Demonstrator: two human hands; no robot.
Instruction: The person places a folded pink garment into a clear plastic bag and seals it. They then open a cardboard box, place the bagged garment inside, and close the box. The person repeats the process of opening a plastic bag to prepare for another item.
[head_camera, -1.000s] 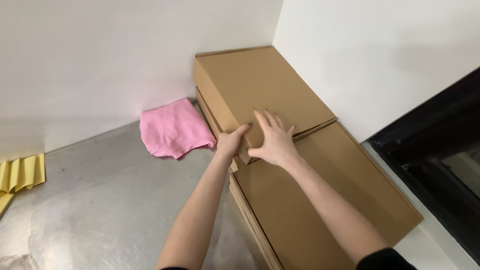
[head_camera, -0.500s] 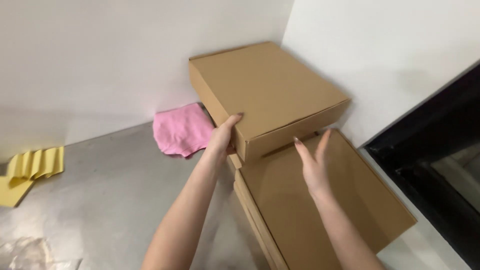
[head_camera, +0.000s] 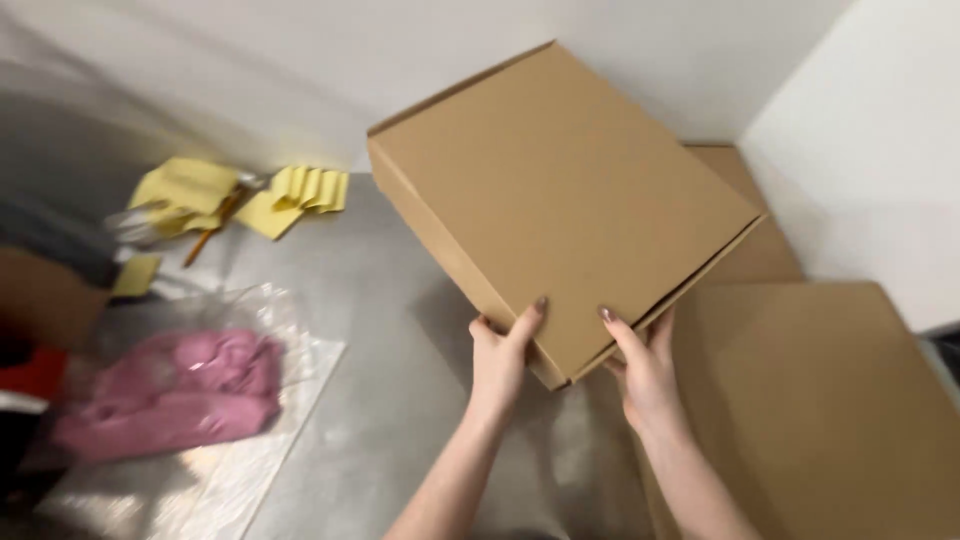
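Both hands grip one lifted cardboard box above two flat boxes.

Both bare forearms reach forward side by side, left hand and right hand curled closed in a grip, thumbs up top, fingers tucked underneath.

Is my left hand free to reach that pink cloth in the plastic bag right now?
Probably not at once: the left hand grips the near corner of the lifted cardboard box, shared with the right hand. The steel table toward the pink cloth looks unobstructed otherwise.
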